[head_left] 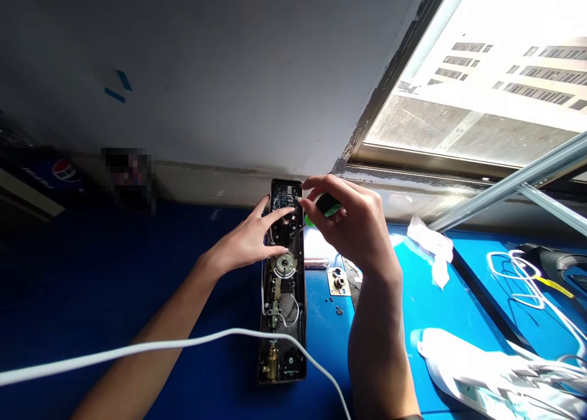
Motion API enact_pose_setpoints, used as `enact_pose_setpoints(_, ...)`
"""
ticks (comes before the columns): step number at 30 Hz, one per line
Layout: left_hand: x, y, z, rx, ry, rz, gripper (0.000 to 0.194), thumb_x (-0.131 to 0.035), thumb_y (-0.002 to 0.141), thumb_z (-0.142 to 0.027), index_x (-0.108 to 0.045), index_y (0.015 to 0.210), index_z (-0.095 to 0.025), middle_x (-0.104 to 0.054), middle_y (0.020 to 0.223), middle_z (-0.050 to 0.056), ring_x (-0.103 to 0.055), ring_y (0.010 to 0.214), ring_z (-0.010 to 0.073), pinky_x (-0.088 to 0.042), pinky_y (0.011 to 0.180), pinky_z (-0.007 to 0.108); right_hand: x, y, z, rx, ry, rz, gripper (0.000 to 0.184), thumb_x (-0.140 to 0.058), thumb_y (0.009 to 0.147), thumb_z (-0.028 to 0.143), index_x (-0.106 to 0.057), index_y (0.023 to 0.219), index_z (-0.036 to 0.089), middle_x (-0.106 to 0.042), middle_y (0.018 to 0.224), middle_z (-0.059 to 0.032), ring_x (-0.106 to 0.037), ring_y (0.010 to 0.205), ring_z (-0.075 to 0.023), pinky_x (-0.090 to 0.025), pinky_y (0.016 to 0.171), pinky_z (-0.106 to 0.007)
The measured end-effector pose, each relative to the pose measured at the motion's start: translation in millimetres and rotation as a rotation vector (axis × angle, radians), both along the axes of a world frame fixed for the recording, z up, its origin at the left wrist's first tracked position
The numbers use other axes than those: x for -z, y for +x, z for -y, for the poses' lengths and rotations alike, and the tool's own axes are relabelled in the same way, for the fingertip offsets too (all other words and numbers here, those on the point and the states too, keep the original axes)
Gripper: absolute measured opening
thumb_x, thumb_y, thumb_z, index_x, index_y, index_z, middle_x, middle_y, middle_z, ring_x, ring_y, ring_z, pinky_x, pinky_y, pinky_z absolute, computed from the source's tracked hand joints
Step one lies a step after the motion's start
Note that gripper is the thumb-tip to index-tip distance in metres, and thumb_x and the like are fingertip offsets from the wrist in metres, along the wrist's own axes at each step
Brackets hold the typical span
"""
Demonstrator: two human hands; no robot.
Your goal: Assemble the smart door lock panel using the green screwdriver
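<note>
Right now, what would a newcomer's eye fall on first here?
The bright window at upper right would likely catch the eye first, then the long, dark, open housing on the blue table, mid-picture. The left hand is spread over its upper part, while the right hand holds a green-and-black tool slanting toward it. A white cable arches across the foreground.
</note>
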State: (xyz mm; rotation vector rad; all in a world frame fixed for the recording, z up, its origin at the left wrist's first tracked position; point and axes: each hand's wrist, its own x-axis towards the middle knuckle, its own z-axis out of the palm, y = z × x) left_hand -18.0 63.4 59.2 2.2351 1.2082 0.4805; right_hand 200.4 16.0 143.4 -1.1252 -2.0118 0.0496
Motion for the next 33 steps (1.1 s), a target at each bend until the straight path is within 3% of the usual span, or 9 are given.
enact_pose_setpoints(3, -3.1, -3.5, 0.3, -0.011, -0.008, -0.035, 0.086, -0.077, 0.086, -0.055, -0.037, 0.161, -0.047, -0.012, 0.178, 0.004, -0.032, 0.157, 0.0416, -0.042, 0.122, 0.054, -1.1, 1.7, 1.4, -0.040, -0.034, -0.009, 0.043, -0.064, 0.088, 0.014, -0.063, 0.130, 0.024, -0.073, 0.110, -0.0021, -0.066, 0.080, -0.0137, -0.051, 0.070, -0.029)
enact_pose_setpoints(8, -6.6, -8.7, 1.0, -0.006, 0.033, -0.072, 0.083, -0.074, 0.088, -0.056, -0.036, 0.161, -0.045, -0.019, 0.176, 0.005, -0.041, 0.152, 0.0406, -0.045, 0.120, 0.055, -0.6, 2.7, 1.2, 0.056, 0.003, -0.031, 0.018, -0.071, 0.093, 0.027, -0.069, 0.110, 0.023, -0.072, 0.088, 0.0008, -0.063, 0.070, -0.0126, -0.051, 0.067, -0.029)
enact_pose_setpoints(12, -8.4, -8.3, 2.5, 0.002, 0.050, -0.077, 0.078, -0.072, 0.091, -0.055, -0.039, 0.160, -0.043, -0.024, 0.173, 0.006, -0.045, 0.149, 0.0395, -0.045, 0.119, 0.054, -1.3, 3.4, 2.7, -0.004, -0.010, -0.015, 0.037, -0.061, 0.089, 0.012, -0.064, 0.124, 0.025, -0.074, 0.103, -0.0014, -0.066, 0.080, -0.0143, -0.054, 0.073, -0.030)
enact_pose_setpoints(15, -7.3, -8.2, 2.3, 0.004, 0.078, -0.088, 0.078, -0.072, 0.091, -0.055, -0.039, 0.160, -0.042, -0.027, 0.171, 0.008, -0.048, 0.146, 0.0400, -0.046, 0.118, 0.054, -3.5, 3.6, 4.0, -0.005, -0.020, 0.001, 0.036, -0.066, 0.088, 0.019, -0.063, 0.124, 0.025, -0.073, 0.107, -0.0022, -0.066, 0.080, -0.0148, -0.053, 0.070, -0.031)
enact_pose_setpoints(18, -6.5, -8.8, 1.8, -0.015, 0.092, -0.108, 0.077, -0.071, 0.091, -0.055, -0.040, 0.160, -0.042, -0.038, 0.161, 0.008, -0.057, 0.136, 0.0378, -0.049, 0.115, 0.052, -3.4, 4.2, 2.1, 0.058, -0.022, 0.001, 0.021, -0.073, 0.093, 0.032, -0.069, 0.112, 0.023, -0.074, 0.094, -0.0012, -0.065, 0.073, -0.0134, -0.051, 0.065, -0.029)
enact_pose_setpoints(21, -8.0, -9.0, 2.2, -0.025, 0.101, -0.112, 0.072, -0.070, 0.092, -0.053, -0.043, 0.158, -0.041, -0.050, 0.145, 0.007, -0.065, 0.122, 0.0329, -0.053, 0.110, 0.048, -1.7, 5.7, 0.0, 0.056, 0.011, -0.009, 0.014, -0.074, 0.094, 0.029, -0.070, 0.105, 0.022, -0.075, 0.090, -0.0004, -0.066, 0.074, -0.0130, -0.053, 0.069, -0.029)
enact_pose_setpoints(25, -10.8, -8.4, 2.8, -0.039, 0.118, -0.105, 0.066, -0.068, 0.093, -0.052, -0.049, 0.155, -0.038, -0.054, 0.134, 0.006, -0.068, 0.110, 0.0285, -0.055, 0.103, 0.045, -1.5, 7.4, 2.7, -0.015, -0.013, -0.009, 0.034, -0.063, 0.091, 0.013, -0.065, 0.123, 0.025, -0.073, 0.098, -0.0002, -0.066, 0.075, -0.0129, -0.054, 0.068, -0.030)
enact_pose_setpoints(27, -11.3, -8.0, 2.8, -0.035, 0.127, -0.095, 0.064, -0.067, 0.094, -0.051, -0.051, 0.154, -0.035, -0.056, 0.129, 0.006, -0.068, 0.106, 0.0269, -0.056, 0.101, 0.043, -2.1, 7.3, 4.5, -0.036, -0.037, -0.007, 0.039, -0.065, 0.088, 0.013, -0.063, 0.125, 0.025, -0.072, 0.099, -0.0010, -0.065, 0.074, -0.0136, -0.054, 0.066, -0.031)
enact_pose_setpoints(33, -12.3, -4.7, 2.3, -0.039, 0.176, -0.058, 0.050, -0.067, 0.095, -0.043, -0.063, 0.143, -0.028, -0.060, 0.115, 0.006, -0.068, 0.094, 0.0229, -0.057, 0.091, 0.039, -1.9, 7.3, 3.3, 0.034, 0.023, 0.005, 0.020, -0.070, 0.092, 0.019, -0.070, 0.109, 0.028, -0.073, 0.085, 0.0015, -0.061, 0.063, -0.0129, -0.054, 0.063, -0.032)
